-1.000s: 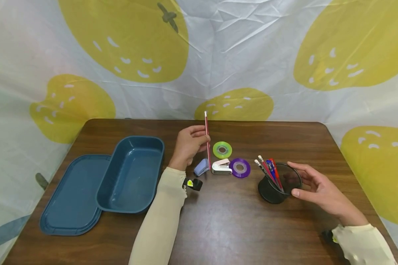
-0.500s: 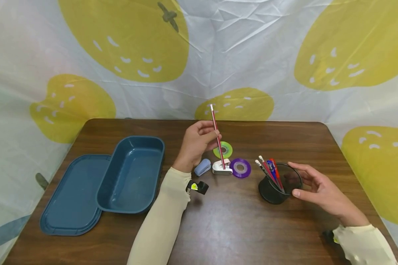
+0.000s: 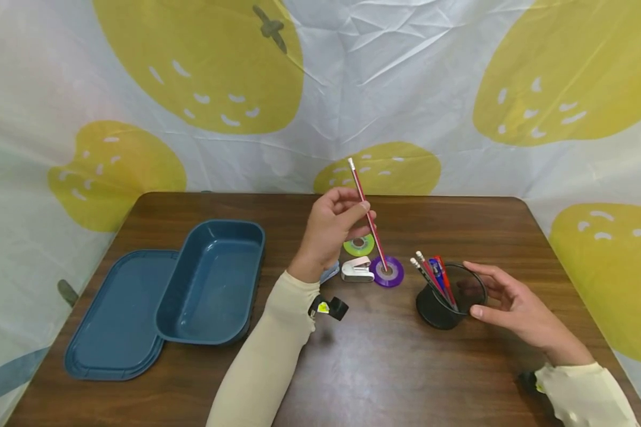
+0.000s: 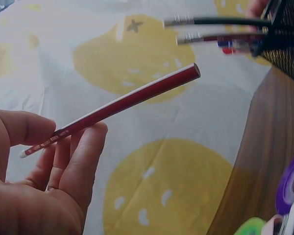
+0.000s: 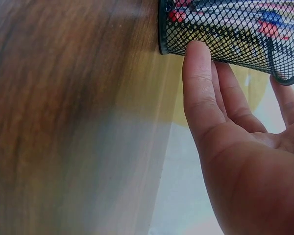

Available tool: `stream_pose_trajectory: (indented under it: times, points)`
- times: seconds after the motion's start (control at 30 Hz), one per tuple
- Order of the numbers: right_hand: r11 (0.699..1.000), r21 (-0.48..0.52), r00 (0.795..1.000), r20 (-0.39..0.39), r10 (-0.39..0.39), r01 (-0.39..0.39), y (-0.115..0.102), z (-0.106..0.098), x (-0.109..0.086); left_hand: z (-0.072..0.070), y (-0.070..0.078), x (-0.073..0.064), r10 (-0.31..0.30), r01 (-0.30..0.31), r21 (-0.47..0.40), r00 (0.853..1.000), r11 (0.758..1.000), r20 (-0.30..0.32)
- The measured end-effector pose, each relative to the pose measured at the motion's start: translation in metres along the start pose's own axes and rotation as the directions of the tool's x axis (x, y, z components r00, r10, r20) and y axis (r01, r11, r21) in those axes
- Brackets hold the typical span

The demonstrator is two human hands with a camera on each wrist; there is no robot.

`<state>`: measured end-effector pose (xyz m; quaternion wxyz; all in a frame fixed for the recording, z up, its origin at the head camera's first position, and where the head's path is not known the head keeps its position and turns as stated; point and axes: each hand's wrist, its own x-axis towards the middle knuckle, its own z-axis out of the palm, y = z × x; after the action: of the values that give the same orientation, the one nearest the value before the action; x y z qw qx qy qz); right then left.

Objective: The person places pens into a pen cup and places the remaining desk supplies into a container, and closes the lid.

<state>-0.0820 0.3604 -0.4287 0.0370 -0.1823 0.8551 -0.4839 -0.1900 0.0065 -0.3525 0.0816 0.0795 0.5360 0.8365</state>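
Note:
My left hand (image 3: pixel 333 228) pinches a red pencil (image 3: pixel 374 231) between thumb and fingers, tilted, its white eraser end up. In the head view its lower end overlaps the purple tape roll (image 3: pixel 396 274); the left wrist view shows that end unsharpened and in the air. My right hand (image 3: pixel 518 305) holds the black mesh pen cup (image 3: pixel 437 311) at the side, thumb by the near rim, fingers round the far side. In the cup lean several pencils and pens (image 3: pixel 439 279), including red and blue ones.
A white stapler (image 3: pixel 357 270) and a green tape roll (image 3: pixel 359 245) lie beside the purple roll. A light-blue object (image 3: pixel 330 271) is partly hidden by my left wrist. At left, a blue tray (image 3: pixel 213 284) overlaps a blue lid (image 3: pixel 112 320) on the wooden table (image 3: pixel 384 367).
My left hand has carried the red pencil rightward, from over the light-blue object, past the stapler, to over the purple tape roll. The right hand and pen cup have stayed put.

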Motion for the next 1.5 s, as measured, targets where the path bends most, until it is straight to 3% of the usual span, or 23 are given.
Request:
stream_pose_trajectory:
  times: [0.3,0.63,1.1,1.33,1.5]
  points:
    - [0.999,0.026,1.000,0.002,-0.018,0.018,0.000,0.000,0.001,0.023,0.007,-0.013,0.029,-0.027,-0.040,0.998,0.999,0.063]
    - [1.000,0.017,1.000,0.004,-0.009,0.009,-0.002,0.001,0.001,0.039,0.001,-0.021,0.029,-0.020,-0.058,0.984,0.998,0.174]
    - [0.999,0.047,1.000,0.009,-0.006,0.006,0.000,0.002,0.001,0.048,-0.017,-0.022,0.016,-0.019,0.012,0.976,1.000,0.218]
    - [0.999,0.039,1.000,0.009,0.003,-0.004,0.000,0.002,0.001,0.050,-0.024,-0.022,0.058,-0.092,0.124,0.965,0.988,0.255]
    - [1.000,0.020,1.000,0.004,0.015,-0.015,-0.001,0.002,0.002,0.050,-0.025,-0.022,0.069,-0.115,0.176,0.966,0.978,0.250]
